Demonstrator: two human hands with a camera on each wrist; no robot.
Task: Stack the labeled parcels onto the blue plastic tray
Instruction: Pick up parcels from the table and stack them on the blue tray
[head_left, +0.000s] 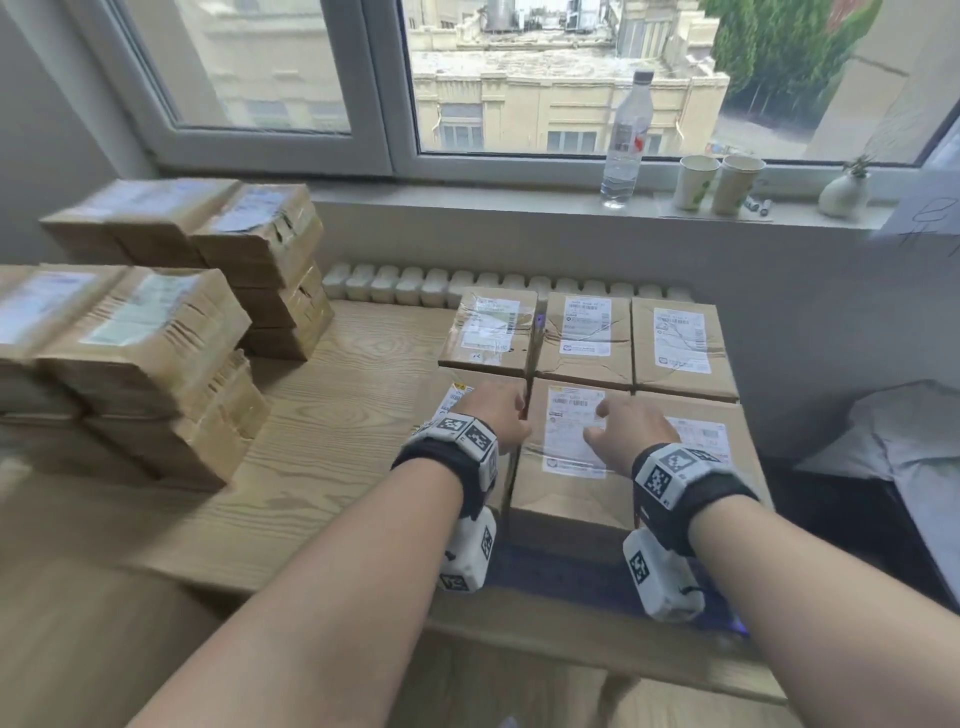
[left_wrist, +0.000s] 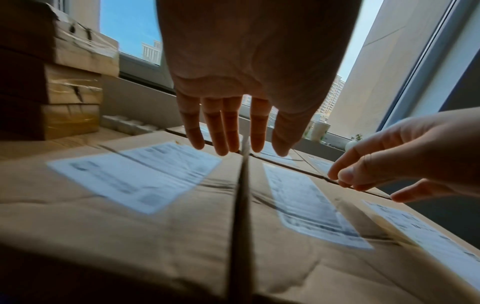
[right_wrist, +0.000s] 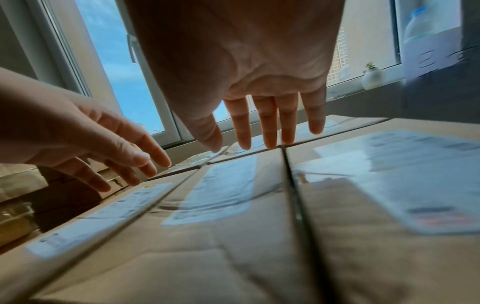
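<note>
Fingers (left_wrist: 223, 131) of both the left hand (head_left: 493, 415) and right hand (head_left: 631, 428) stretch straight, slightly apart, over the front-middle parcel (head_left: 571, 467).

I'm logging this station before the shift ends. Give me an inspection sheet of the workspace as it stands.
Surface: wooden table, grain showing.
Job's things: six labeled parcels in a two-by-three block on the blue tray; more parcel stacks at left.
Clutter: nothing seen on the table.
Grippers: left hand and right hand open over the near parcels, holding nothing.
Cables: nothing seen.
Surroundings: window sill with bottle, two paper cups, small vase; radiator below.
</note>
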